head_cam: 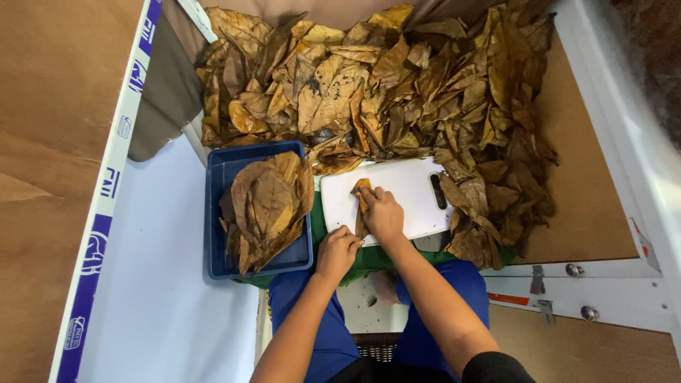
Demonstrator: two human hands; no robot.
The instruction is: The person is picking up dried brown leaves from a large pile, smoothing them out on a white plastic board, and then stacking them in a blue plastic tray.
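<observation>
Left of both hands, a blue tray [216,213] holds a stack of flat brown leaves [266,206]. The left hand [338,250] is curled at the near edge of the white cutting board [408,186]; whether it grips anything I cannot tell. Just right of it, the right hand [383,213] presses flat on a dry brown leaf [362,190] lying on the board, with the loose leaf pile [397,78] beyond and to its right.

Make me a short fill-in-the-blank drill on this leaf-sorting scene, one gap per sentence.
1. The right hand presses a dry leaf onto a ____ cutting board.
2. The blue tray lies to the ____ of the board.
3. The tray holds a stack of brown ____.
4. The left hand rests at the board's ____ edge.

Missing words: white; left; leaves; near
</observation>
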